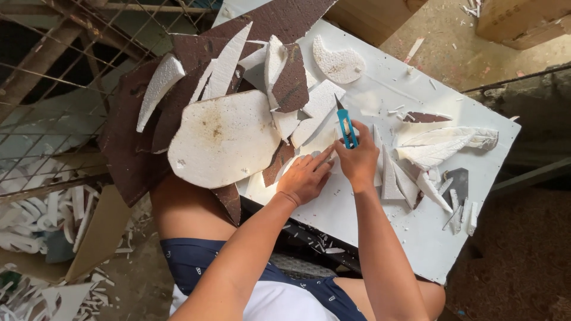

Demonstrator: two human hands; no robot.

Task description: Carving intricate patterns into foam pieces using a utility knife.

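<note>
Foam sheet: we had a white foam sheet [309, 205] lying flat at the near edge of the white table [416, 238], under both hands.
Left hand: our left hand [304, 178] lay spread and flat on the sheet, pinning it.
Right hand: our right hand [357, 159] was closed around a blue utility knife [346, 128], blade pointing far.
Done: we judged much cutting finished; narrow white offcuts [410, 181] lay just right of the hands, and a curved cut shape [338, 62] sat at the far side.
Left: the sheet under our hands looked only partly cut.
Pile: brown and white foam pieces [220, 137] were heaped at the left.
</note>
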